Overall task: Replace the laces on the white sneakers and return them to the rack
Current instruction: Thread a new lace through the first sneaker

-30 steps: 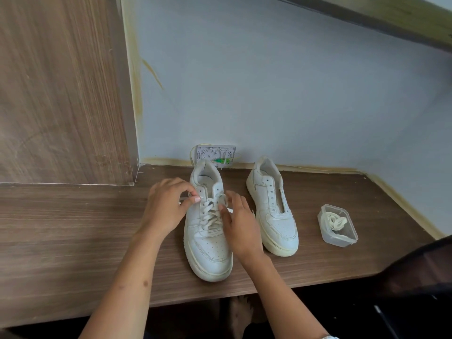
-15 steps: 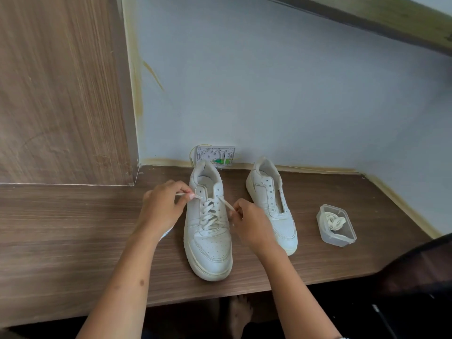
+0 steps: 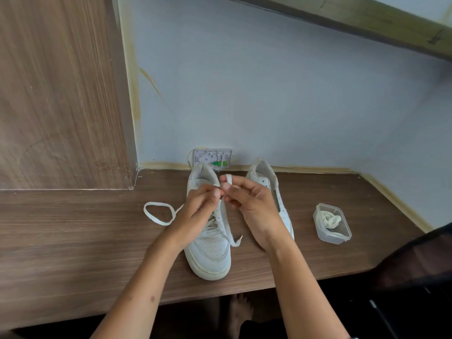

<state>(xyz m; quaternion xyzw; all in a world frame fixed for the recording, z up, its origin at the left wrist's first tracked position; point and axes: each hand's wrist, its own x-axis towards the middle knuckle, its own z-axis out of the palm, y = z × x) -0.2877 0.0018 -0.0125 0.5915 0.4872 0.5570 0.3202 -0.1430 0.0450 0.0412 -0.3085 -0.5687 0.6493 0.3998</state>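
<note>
Two white sneakers stand on the wooden desk [image 3: 73, 241], toes toward me. The near left sneaker [image 3: 210, 255] carries a white lace [image 3: 159, 214]. My left hand [image 3: 198, 214] and my right hand [image 3: 254, 209] meet above its tongue, each pinching a lace strand. A small loop sticks up from my right fingers. One lace end curls on the desk to the left, and the other end hangs over the toe on the right. The second sneaker [image 3: 266, 177] stands behind my right hand, mostly hidden, with bare eyelets.
A clear plastic tub [image 3: 332, 226] holding a coiled white lace sits on the desk to the right. A wall socket plate [image 3: 211, 159] is behind the shoes. A wooden panel [image 3: 61, 94] rises at the left. A dark object [image 3: 415, 260] covers the desk's right front corner.
Both hands have risen and come together over the left sneaker's tongue. The lace ends have been pulled out longer; one now loops on the desk at the left.
</note>
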